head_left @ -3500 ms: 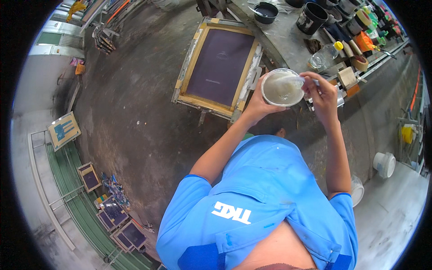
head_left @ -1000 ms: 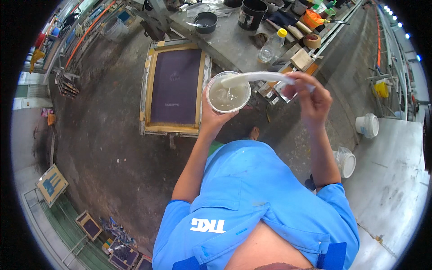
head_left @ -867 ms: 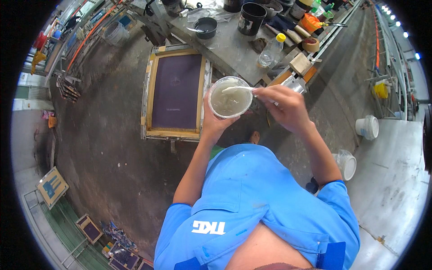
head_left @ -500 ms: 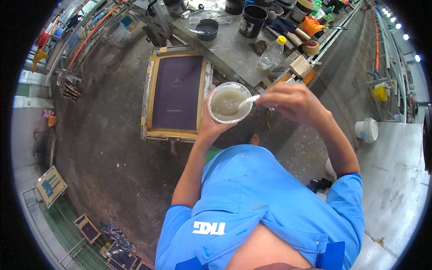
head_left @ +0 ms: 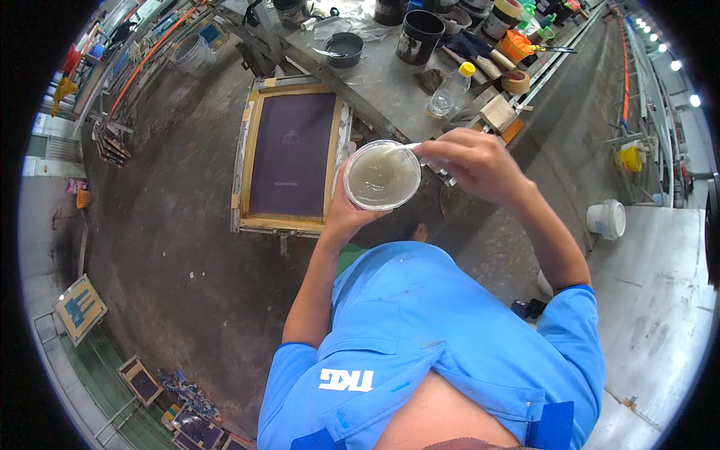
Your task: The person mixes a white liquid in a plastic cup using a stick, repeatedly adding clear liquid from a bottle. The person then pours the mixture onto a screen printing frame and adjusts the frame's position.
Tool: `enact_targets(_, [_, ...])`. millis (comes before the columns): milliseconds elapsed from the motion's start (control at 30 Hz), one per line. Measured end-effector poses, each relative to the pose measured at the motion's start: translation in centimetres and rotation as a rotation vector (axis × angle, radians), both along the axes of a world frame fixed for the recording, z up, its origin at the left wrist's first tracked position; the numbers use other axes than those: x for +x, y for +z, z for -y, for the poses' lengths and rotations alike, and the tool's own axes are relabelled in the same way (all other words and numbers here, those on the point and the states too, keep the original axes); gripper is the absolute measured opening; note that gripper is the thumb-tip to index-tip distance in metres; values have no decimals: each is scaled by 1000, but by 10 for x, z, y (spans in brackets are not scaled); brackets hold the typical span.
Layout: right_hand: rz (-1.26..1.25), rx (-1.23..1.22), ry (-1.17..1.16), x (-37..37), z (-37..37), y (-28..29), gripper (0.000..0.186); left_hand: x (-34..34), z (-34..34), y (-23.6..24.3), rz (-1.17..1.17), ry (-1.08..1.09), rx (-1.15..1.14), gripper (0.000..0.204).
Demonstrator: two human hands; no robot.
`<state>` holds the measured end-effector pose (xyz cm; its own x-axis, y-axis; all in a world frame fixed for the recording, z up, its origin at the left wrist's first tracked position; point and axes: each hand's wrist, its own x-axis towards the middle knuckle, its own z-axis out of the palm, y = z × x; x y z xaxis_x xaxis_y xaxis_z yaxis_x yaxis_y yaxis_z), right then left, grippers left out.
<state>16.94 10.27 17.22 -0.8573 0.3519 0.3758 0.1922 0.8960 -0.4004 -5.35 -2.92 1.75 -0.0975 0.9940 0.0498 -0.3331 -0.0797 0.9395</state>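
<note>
Tub (head_left: pixel 379 207): one, clear, round, open, holding pale grey paste (head_left: pixel 384 182); raised ahead of the blue shirt (head_left: pixel 442 322), between the framed screen and the right hand. Left hand (head_left: pixel 347 216): grip clamped on the tub's left and near side. Right hand (head_left: pixel 480 163): grip clamped on a white stirrer (head_left: pixel 407 147), mostly covered by the fingers, its other end over the tub's far right part; whether it touches the paste cannot be told.

Framed screen (head_left: pixel 292 161): dark purple mesh, wooden border, just left of the tub; left hand hides part of its right edge. Counter (head_left: pixel 379 86): grey, beyond the tub; right hand blocks sight of its near right edge.

On the counter, left to right: black bowl (head_left: pixel 346 49) with a pale utensil (head_left: pixel 328 53); black pot (head_left: pixel 420 37); clear bottle (head_left: pixel 450 94), yellow cap; wooden block (head_left: pixel 497 112); brown tape roll (head_left: pixel 516 82).

Outlying: white bucket (head_left: pixel 606 219), right; clear bucket (head_left: pixel 193 55), far left; small framed panel (head_left: pixel 81 309), near left.
</note>
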Motion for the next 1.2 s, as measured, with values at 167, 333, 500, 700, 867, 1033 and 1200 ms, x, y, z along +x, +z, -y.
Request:
enact_targets(167, [34,-192,157,-1,15,-7,31,-2,1,2,-10,62,7,116])
enact_targets(333, [12,-83,-5,1,1,4,28,-2,3,-7,-67,53,24,116])
enact_targets(500, [66,-233,214,-8,18,-7,33,-3,3,2,9,69,2,114])
enact_targets(700, [-15,-83,3,-8,2,-11,34,-8,3,-8,-94,78,29,114])
enact_targets(867, [35,-238,180,-11,17,-8,31,-9,4,-3,-56,76,24,112])
enact_targets(1033, [-5,48,-59,-12,0,-6,28,-1,6,-1,-36,47,9,111])
enact_targets(1200, [61,-179,224,-20,17,-5,33,-6,-2,4,-53,24,-6,114])
